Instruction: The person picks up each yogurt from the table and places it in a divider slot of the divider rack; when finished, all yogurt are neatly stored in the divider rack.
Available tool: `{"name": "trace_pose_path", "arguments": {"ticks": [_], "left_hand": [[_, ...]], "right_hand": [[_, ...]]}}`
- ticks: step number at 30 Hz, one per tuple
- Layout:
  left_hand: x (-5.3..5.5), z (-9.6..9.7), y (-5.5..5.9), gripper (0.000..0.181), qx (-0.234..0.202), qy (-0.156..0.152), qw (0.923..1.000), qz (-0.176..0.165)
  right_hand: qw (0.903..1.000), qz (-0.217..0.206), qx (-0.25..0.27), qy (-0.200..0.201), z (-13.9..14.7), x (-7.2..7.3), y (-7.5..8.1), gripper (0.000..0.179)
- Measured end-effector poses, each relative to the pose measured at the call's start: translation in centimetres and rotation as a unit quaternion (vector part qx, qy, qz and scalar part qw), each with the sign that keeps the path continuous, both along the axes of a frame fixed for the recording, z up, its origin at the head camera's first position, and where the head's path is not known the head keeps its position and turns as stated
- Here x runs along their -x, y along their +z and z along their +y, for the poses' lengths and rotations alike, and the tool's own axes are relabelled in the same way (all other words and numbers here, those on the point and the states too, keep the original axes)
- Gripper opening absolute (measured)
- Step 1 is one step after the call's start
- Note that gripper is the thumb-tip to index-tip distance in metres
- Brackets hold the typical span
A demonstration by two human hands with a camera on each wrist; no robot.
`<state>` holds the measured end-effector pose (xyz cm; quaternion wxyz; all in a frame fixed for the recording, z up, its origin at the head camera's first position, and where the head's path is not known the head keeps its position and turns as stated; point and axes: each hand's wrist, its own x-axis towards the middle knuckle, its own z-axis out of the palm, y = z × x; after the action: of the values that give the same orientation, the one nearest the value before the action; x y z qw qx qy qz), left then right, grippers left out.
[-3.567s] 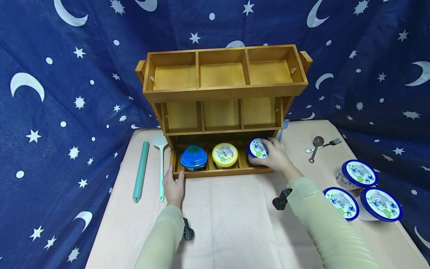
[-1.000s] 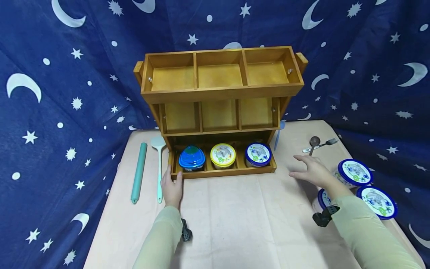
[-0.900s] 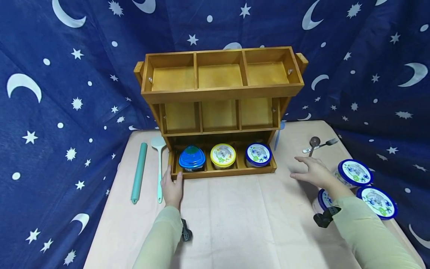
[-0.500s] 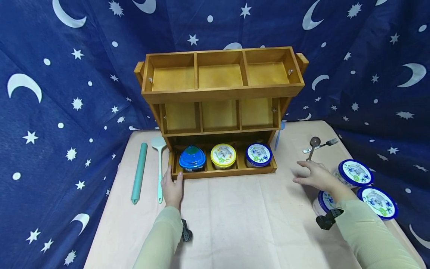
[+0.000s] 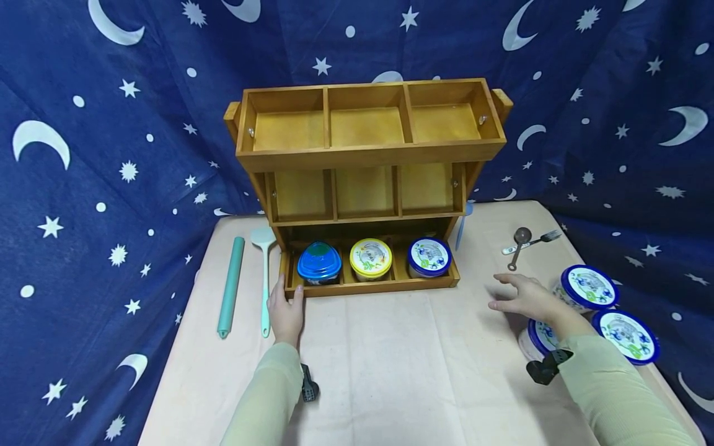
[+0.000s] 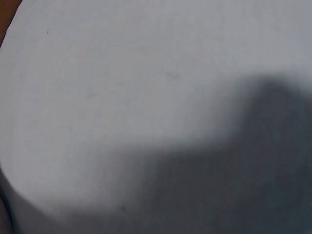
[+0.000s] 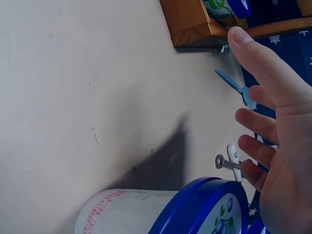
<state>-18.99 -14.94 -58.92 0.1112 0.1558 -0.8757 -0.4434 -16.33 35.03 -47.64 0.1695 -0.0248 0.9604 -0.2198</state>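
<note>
My left hand rests at the front left corner of a tiered wooden box, thumb on the front and fingers along the side. The bottom tier holds a tub with a blue rounded-triangular lid, a yellow-lidded round tub and a blue-lidded round tub, one per compartment. Empty-handed, my right hand hovers with fingers spread, over a blue-lidded tub it partly covers. Two more such tubs, a rear one and a front one, stand right beside it.
A green rod and a pale green spatula lie left of the box. Behind the right hand are a measuring spoon and a fork. Something blue lies by the box's right side. A starry blue cloth hangs behind.
At first my right hand held the blue-lidded tub in the right compartment; it has let go and swung right to the other tubs, then drifted slightly nearer me. The left hand stays.
</note>
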Motion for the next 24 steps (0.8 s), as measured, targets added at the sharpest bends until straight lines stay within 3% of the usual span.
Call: {"name": "trace_pose_path", "arguments": {"ticks": [24], "left_hand": [[0.1, 0.1, 0.0, 0.067, 0.006, 0.002, 1.0000, -0.003]], "right_hand": [[0.9997, -0.009, 0.006, 0.020, 1.8, -1.5, 0.3, 0.091]]}}
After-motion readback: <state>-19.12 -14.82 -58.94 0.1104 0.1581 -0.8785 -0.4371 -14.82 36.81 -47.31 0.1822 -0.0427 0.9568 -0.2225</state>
